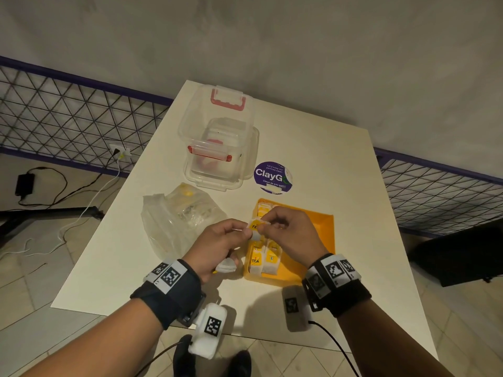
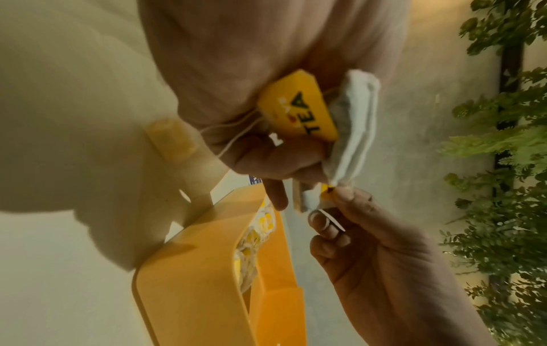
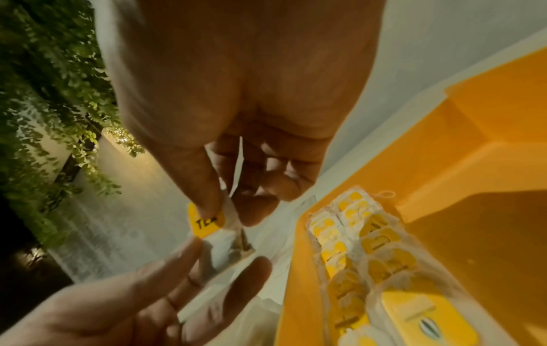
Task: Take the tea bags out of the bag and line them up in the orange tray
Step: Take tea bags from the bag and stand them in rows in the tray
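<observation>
An orange tray [image 1: 313, 227] lies on the white table, with tea bags [image 1: 265, 261] lined up in two columns along its left side. Left of it sits a crumpled clear plastic bag [image 1: 177, 224] with tea bags inside. Just above the tray's left edge, both hands pinch one tea bag [image 1: 254, 231] by its yellow tag. My right hand [image 3: 227, 217] grips the tag [image 3: 207, 226] between thumb and forefinger. My left hand [image 1: 245, 234] holds the same bag from the other side. It also keeps another tea bag [image 2: 352, 131] with a yellow TEA tag [image 2: 299, 107] curled in its palm.
A clear lidded container [image 1: 217, 148] with red latches stands at the back of the table, and a round purple sticker [image 1: 273, 176] lies beside it. The right half of the tray is bare. Two marker blocks [image 1: 211, 326] sit near the front edge. Cables lie on the floor at left.
</observation>
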`<state>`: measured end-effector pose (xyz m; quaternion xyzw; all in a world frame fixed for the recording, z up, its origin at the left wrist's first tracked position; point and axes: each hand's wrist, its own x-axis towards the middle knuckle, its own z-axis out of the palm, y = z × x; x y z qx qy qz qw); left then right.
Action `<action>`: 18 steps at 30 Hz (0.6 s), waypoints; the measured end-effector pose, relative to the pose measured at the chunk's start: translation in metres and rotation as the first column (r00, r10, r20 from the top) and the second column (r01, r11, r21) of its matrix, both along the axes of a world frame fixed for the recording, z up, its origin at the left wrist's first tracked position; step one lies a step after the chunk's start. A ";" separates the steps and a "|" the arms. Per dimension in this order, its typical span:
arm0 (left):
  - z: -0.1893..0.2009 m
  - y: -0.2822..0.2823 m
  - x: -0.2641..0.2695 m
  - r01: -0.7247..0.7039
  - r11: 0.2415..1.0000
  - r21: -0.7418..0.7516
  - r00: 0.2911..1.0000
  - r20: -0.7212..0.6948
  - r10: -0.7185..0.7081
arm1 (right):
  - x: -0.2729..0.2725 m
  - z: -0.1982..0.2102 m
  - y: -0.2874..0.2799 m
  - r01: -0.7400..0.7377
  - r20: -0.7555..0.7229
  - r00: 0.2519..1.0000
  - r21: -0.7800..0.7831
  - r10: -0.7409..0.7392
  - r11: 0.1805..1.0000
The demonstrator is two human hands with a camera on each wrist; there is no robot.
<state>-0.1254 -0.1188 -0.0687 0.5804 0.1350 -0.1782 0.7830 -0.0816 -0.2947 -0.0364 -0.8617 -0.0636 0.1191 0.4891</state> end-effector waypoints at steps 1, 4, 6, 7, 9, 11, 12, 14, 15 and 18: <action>0.000 0.000 0.000 -0.009 1.000 -0.009 1.000 -0.009 0.009 | 0.001 0.002 -0.003 0.037 -0.015 0.999 0.042 -0.036 0.998; 0.000 0.000 -0.001 -0.050 0.998 -0.025 0.996 -0.068 0.049 | 0.009 0.007 -0.016 0.096 -0.030 0.995 0.001 -0.096 0.995; -0.004 0.000 -0.001 -0.053 0.998 -0.034 0.994 -0.100 0.049 | 0.012 0.006 -0.024 0.048 -0.064 0.996 -0.138 -0.057 0.989; -0.006 0.000 -0.002 -0.046 0.999 -0.029 0.993 -0.107 0.042 | 0.012 0.004 -0.028 0.032 -0.106 0.993 -0.183 -0.053 0.983; -0.008 -0.001 -0.002 -0.038 0.999 -0.019 0.993 -0.111 0.036 | 0.009 0.000 -0.035 0.027 -0.225 0.972 -0.187 -0.070 0.982; -0.008 -0.001 -0.002 -0.041 0.999 -0.025 0.992 -0.118 0.038 | 0.005 -0.006 -0.042 0.018 -0.346 0.935 -0.187 -0.083 0.982; -0.007 0.000 -0.002 -0.041 0.999 -0.031 0.992 -0.120 0.037 | 0.003 -0.008 -0.044 0.007 -0.400 0.912 -0.196 -0.087 0.981; -0.008 0.000 -0.002 -0.038 0.999 -0.028 0.992 -0.125 0.034 | -0.002 -0.014 -0.045 -0.006 -0.489 0.867 -0.210 -0.100 0.978; -0.008 0.000 -0.002 -0.037 0.999 -0.027 0.991 -0.127 0.033 | -0.004 -0.018 -0.045 -0.004 -0.523 0.845 -0.212 -0.110 0.977; -0.008 -0.001 -0.001 -0.037 0.999 -0.029 0.990 -0.136 0.033 | -0.009 -0.026 -0.043 -0.011 -0.573 0.812 -0.206 -0.111 0.978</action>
